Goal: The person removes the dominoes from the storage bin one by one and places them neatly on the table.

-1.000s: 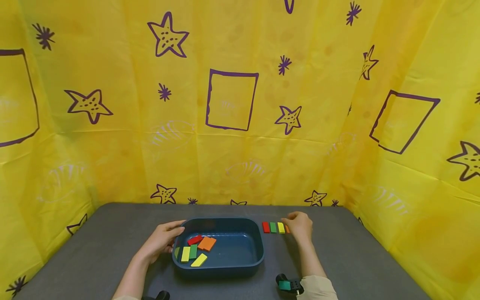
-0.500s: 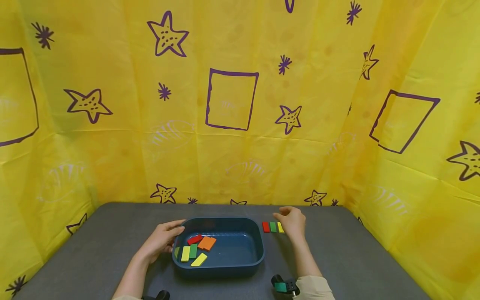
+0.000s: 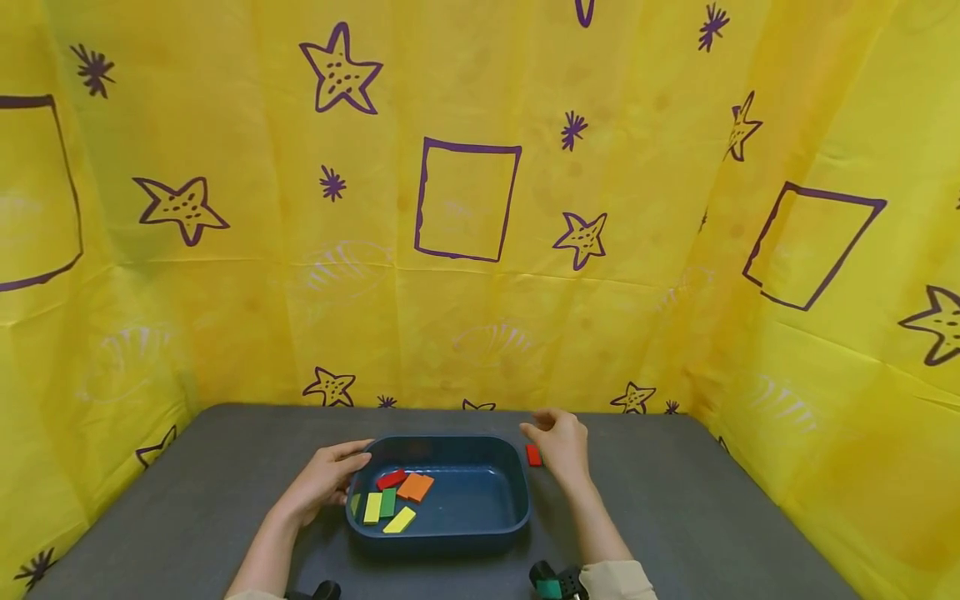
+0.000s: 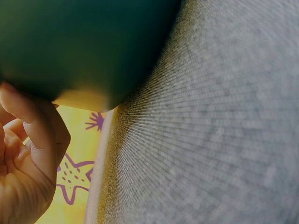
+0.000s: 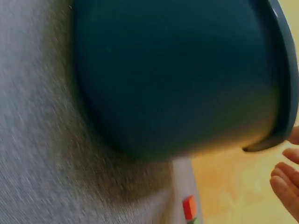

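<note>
A dark blue plastic bin (image 3: 435, 546) stands on the grey table, its wall filling much of both wrist views. My left hand (image 3: 326, 483) grips its left end, thumb at the rim and fingers along the outside. Inside lie flat blocks: red (image 3: 391, 479), orange (image 3: 415, 487), green (image 3: 387, 502) and yellow (image 3: 400, 521). Right of the bin, my right hand (image 3: 564, 450) is held above a row of blocks, fingers loosely bent with nothing seen in them. Only the red block (image 3: 533, 455) shows beside it; the right wrist view adds a sliver of green block (image 5: 193, 221).
A dark grey table (image 3: 697, 517) spreads around the bin. Yellow cloth (image 3: 465, 333) with purple drawings hangs behind and on both sides. A black wrist device (image 3: 558, 582) is strapped at the right sleeve.
My right hand has moved left along the row, from the orange block toward the red one, now covering the green and yellow blocks in the head view. My left hand stays on the bin.
</note>
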Motion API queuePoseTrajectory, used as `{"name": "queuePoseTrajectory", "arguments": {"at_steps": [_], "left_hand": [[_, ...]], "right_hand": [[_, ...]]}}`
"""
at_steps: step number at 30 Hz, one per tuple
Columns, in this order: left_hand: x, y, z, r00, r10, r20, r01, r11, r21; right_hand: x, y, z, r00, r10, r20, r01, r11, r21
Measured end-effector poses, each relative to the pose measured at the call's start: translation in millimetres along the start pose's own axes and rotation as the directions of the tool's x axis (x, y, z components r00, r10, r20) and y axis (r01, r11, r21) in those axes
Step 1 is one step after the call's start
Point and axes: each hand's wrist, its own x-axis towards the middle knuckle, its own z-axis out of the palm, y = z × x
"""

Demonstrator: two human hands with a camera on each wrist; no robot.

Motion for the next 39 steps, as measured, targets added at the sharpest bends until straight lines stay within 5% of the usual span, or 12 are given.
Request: {"name": "queuePoseTrajectory", "arguments": {"at_steps": [11, 16, 27, 39], "left_hand": [[0.6, 1.8, 0.5, 1.000, 0.023, 0.009, -0.023, 1.000, 0.005], [-0.1, 2.0, 1.0, 1.000, 0.026, 0.009, -0.026, 1.000, 0.007], [0.2, 0.1, -0.5, 1.000, 0.022, 0.002, -0.022, 1.000, 0.004], [0.2, -2.3, -0.6, 0.998, 0.039, 0.040, -0.039, 0.999, -0.008]], "right_hand": [[-16.4, -23.7, 22.5, 0.979, -0.198, 0.048, 0.196, 0.980, 0.040], [-25.7, -31.8, 33.1, 0.960, -0.233, 0.157, 0.221, 0.971, 0.092], [-27.8, -38.7, 63.8, 0.939, -0.160, 0.306, 0.092, 0.970, 0.226], [-33.5, -57.9, 78.6, 0.910, -0.028, 0.414, -0.072, 0.972, 0.224]]}}
